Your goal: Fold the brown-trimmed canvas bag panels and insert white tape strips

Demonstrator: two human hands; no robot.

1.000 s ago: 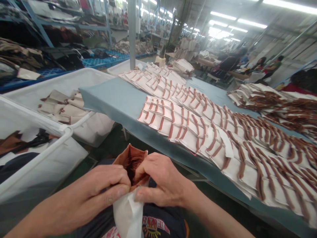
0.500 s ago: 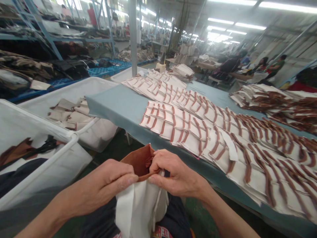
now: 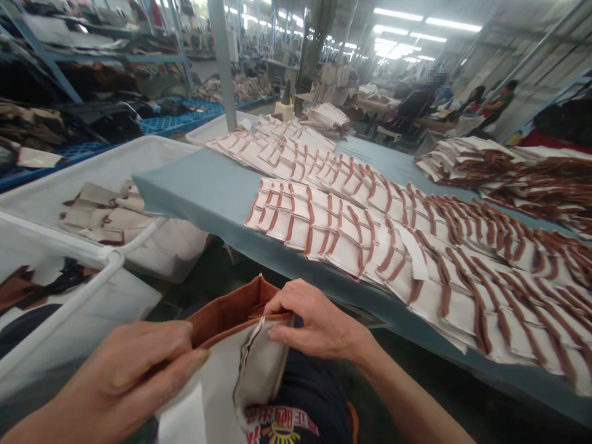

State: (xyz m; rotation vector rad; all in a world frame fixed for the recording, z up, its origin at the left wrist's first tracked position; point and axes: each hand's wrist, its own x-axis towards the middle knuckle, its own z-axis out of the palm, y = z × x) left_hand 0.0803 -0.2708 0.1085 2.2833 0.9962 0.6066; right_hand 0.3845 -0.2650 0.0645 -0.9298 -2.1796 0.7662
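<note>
Over my lap I hold a white fabric bag with a brown lining [image 3: 231, 320], its mouth stretched open. My left hand [image 3: 139, 376] pinches the left side of the bag's rim, fingers closed on it. My right hand [image 3: 309, 320] grips the right side of the rim, thumb under and fingers curled over the edge. Ahead lies a grey-blue table [image 3: 208, 191] covered with overlapping rows of white fabric pieces with brown trim [image 3: 351, 228].
Two white cloth-sided bins [image 3: 111, 262] with fabric pieces stand at my left. More stacks of trimmed pieces [image 3: 509, 172] lie at the table's far right. Blue racks with dark material [image 3: 92, 117] line the back left. Other people sit at tables far behind.
My hands have drawn apart, the left one moving left and down, so the bag's mouth now gapes wide and the brown lining shows.
</note>
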